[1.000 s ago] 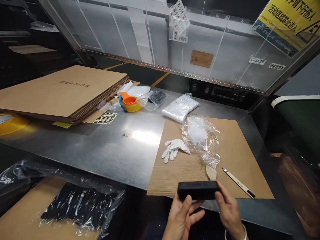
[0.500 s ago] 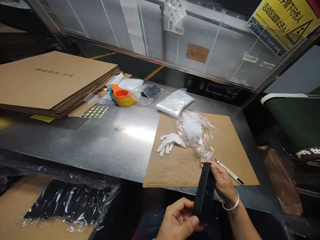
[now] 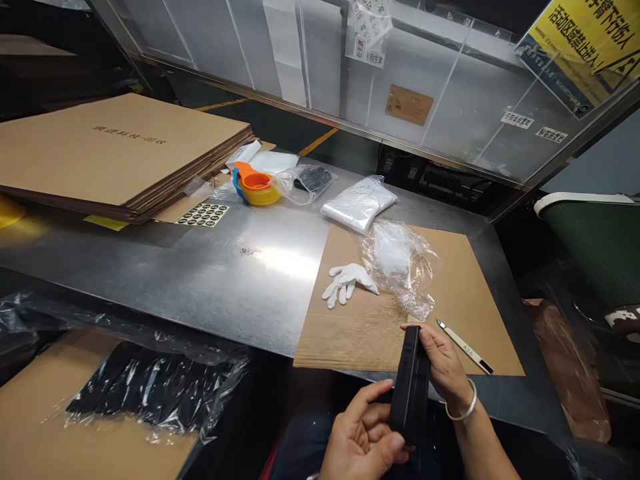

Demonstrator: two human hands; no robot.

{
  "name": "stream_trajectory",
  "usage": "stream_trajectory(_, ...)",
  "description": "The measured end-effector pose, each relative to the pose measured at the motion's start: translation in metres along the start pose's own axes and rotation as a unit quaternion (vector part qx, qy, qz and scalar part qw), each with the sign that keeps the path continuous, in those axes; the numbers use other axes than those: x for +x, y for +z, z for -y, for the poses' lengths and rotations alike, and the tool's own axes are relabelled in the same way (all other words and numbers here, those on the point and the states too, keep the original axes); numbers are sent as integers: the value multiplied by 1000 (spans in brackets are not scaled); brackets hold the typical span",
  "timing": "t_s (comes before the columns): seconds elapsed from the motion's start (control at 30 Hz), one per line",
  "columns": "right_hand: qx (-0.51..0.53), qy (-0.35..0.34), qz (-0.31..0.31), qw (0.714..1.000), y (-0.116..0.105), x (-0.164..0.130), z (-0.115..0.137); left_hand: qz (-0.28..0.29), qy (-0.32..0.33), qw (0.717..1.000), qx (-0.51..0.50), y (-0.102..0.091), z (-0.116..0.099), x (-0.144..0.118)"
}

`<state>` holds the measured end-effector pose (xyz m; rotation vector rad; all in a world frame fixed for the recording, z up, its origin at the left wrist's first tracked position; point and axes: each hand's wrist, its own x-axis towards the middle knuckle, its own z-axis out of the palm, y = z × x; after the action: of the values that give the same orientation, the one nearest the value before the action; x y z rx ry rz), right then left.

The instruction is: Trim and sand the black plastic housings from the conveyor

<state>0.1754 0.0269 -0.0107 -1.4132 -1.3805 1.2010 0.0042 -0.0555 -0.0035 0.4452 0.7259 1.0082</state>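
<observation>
A long black plastic part [image 3: 411,387], box-shaped with faint raised lettering on one long face, is held tilted upright over the near edge of the table. My right hand [image 3: 444,363], a pale bangle at its wrist, grips the upper end between thumb and fingers. At the lower end, my left hand [image 3: 363,433] pinches the part with its thumb and lower fingers, while the index finger is stretched out beside it. Just beyond lie a craft knife [image 3: 465,347] marked A26 and a white glove [image 3: 347,283], both on a flat cardboard sheet [image 3: 475,293].
Crumpled clear bags [image 3: 397,260] and a packet of plastic bags [image 3: 359,203] lie behind the glove. Farther left are an orange and yellow tape dispenser [image 3: 257,190], a sticker sheet [image 3: 204,215] and stacked cardboard [image 3: 125,147]. Bagged black parts [image 3: 150,387] sit lower left.
My left index finger has straightened and lifted off the black part, which has turned slightly. The view has shifted a little, so the table scene appears farther right.
</observation>
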Motion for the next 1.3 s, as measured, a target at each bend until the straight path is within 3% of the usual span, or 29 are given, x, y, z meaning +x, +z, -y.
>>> stream_trajectory(0.3,-5,7,3,1000,0,0,-6,-40,27,998,47,1,2,-3)
stream_trajectory(0.5,-7,8,2,1000,2,0,-6,-58,11,996,65,-3,7,-4)
stream_trajectory(0.8,-16,8,-2,1000,1,1,-7,-44,29,995,81,-1,4,-1)
stream_trajectory(1.07,-28,-4,7,1000,-2,5,-8,-99,7,993,65,0,9,0)
stream_trajectory(1.3,-10,-11,23,1000,-1,8,-13,-66,118,979,154,-8,14,2)
